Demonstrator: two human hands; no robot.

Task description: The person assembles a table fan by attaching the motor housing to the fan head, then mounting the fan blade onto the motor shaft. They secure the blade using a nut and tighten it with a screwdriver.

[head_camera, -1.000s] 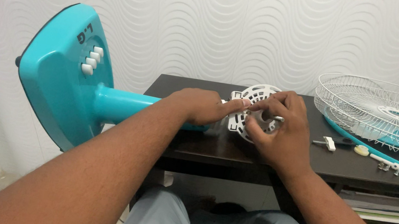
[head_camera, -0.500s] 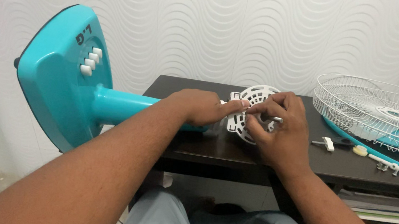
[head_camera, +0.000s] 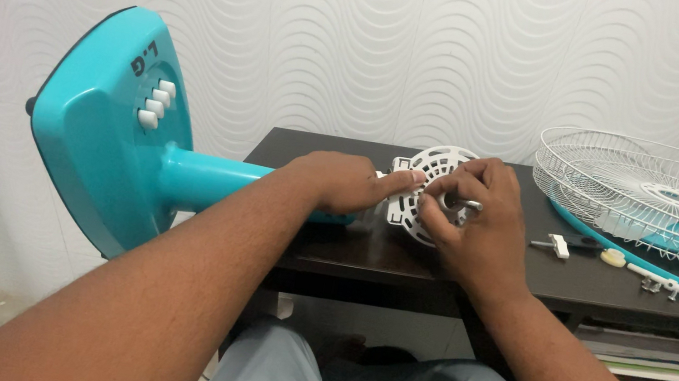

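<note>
A teal fan stand lies on its side, its base with white buttons hanging off the dark table's left end and its pole running under my arm. My left hand grips the pole's top and steadies the white round slotted motor cover with a fingertip. My right hand is closed on the front of that cover, thumb and fingers pinching around a small metal shaft at its centre. The motor behind the cover is hidden by both hands.
A white wire fan guard with a teal rim rests at the table's right end. Small white and metal parts lie beside it. A stack of books sits on a shelf under the table. A wavy white wall stands behind.
Almost nothing moves; my right hand's fingers have shifted slightly around the shaft on the white cover. My left hand stays put.
</note>
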